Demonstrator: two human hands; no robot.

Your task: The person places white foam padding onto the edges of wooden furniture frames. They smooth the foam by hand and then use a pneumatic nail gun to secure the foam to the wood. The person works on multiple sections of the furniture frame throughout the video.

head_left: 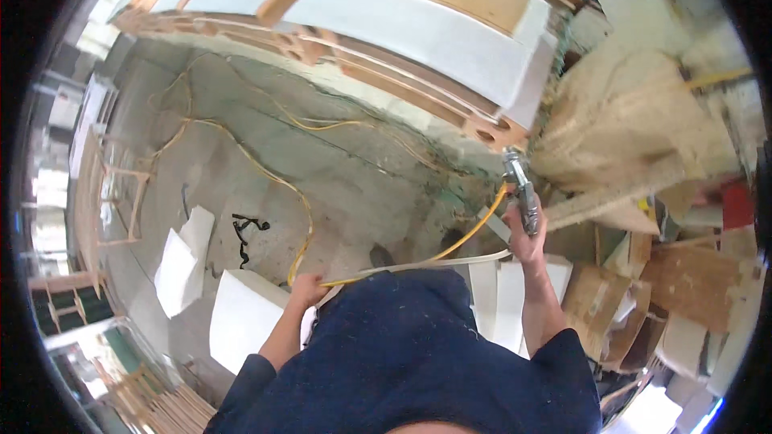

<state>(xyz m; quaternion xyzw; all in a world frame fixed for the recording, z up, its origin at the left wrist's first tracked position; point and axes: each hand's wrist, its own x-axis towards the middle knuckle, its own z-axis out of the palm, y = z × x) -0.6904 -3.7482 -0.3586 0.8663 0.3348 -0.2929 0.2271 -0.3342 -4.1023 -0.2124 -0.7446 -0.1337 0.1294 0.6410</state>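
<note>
My right hand is wrapped around a silver pneumatic staple gun, raised near the corner of a long wooden frame. A yellow air hose runs from the gun across in front of my body to my left hand. The fingers of that hand are closed on the hose at waist height. Beside the hose, a pale strip stretches across my waist; whether my left hand also grips it, I cannot tell. White padding covers the frame's top.
The hose loops over the grey floor on the left. White foam pieces and a black strap lie there. Cardboard boxes crowd the right, below a large tan sheet-covered heap. Wooden frames stand far left.
</note>
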